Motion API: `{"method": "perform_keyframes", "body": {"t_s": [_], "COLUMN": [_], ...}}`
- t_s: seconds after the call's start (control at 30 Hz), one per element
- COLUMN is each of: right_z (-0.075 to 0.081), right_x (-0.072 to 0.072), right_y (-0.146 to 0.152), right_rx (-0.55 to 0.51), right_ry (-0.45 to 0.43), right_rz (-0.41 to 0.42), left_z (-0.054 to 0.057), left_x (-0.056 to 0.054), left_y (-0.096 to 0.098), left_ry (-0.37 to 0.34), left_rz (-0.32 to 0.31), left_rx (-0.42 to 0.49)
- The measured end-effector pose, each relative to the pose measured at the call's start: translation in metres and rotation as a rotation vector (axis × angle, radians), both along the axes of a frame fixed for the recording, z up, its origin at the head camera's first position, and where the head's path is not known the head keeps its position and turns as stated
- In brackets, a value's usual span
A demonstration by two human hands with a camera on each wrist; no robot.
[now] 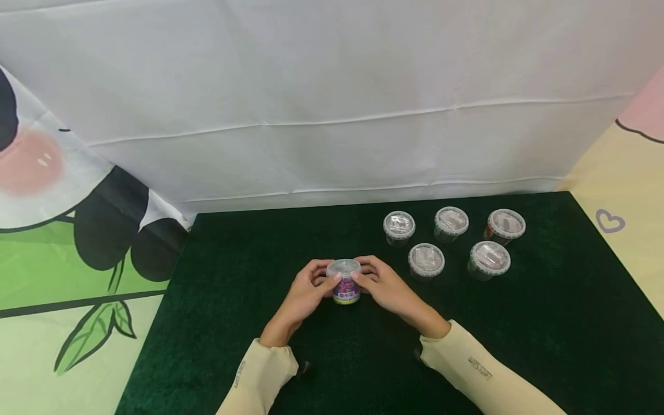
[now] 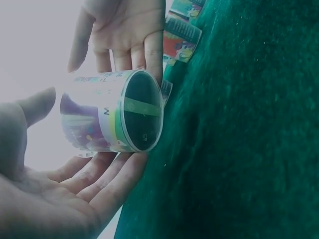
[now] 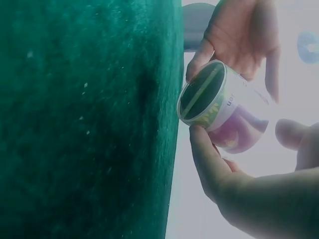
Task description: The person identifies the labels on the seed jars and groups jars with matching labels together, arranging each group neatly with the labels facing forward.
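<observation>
A small clear plastic tub [image 1: 346,291] with a purple printed label and a clear lid [image 1: 343,267] stands upright between both hands, near the middle of the green cloth. My left hand [image 1: 306,291] holds its left side, fingers behind and thumb at the front near the rim. From the opposite side my right hand [image 1: 386,288] grips it the same way, thumb by the lid's edge. In the left wrist view the tub's clear round base [image 2: 143,110] shows, crossed by a pale strip. The right wrist view shows fingertips against the tub's side [image 3: 237,127].
Several similar lidded tubs stand to the right, among them a back-left one [image 1: 399,227], a front one [image 1: 426,261] and a far-right one [image 1: 505,226]. Green cloth [image 1: 249,242] covers the table. A white curtain [image 1: 321,155] hangs behind, with printed cloths at both sides.
</observation>
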State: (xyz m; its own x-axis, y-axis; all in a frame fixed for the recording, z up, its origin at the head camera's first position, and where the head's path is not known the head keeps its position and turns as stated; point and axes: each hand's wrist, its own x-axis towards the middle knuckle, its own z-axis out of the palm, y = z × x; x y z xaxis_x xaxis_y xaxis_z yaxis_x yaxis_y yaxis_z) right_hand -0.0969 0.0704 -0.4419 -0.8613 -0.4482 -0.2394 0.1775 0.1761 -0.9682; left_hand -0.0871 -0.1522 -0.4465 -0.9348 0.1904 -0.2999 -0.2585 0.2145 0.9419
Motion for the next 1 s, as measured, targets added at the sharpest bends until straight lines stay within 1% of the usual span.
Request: {"method": "perform_keyframes", "body": {"t_s": [0.17,0.4,0.57,0.7,1.0], "right_z": [0.001,0.005,0.007,0.006,0.007], "right_x": [-0.006,-0.012,-0.016,-0.02,-0.029], "right_y": [-0.009,-0.025,-0.037,-0.046,-0.066], "right_rx": [-0.015,-0.033,-0.023,-0.019,-0.017], "right_ry": [-0.008,0.013,0.022,0.033,0.054], "right_rz": [0.02,0.063,0.062,0.063,0.096], "left_z": [0.003,0.007,0.01,0.009,0.011], "left_x": [-0.002,-0.004,-0.007,-0.01,-0.014], "left_y": [-0.011,-0.029,-0.042,-0.053,-0.076], "left_ry": [0.002,-0.007,-0.012,-0.02,0.016], "left_rz": [-0.003,-0.002,-0.006,-0.013,-0.017], "left_rx": [-0.007,-0.019,-0.025,-0.026,-0.043]}}
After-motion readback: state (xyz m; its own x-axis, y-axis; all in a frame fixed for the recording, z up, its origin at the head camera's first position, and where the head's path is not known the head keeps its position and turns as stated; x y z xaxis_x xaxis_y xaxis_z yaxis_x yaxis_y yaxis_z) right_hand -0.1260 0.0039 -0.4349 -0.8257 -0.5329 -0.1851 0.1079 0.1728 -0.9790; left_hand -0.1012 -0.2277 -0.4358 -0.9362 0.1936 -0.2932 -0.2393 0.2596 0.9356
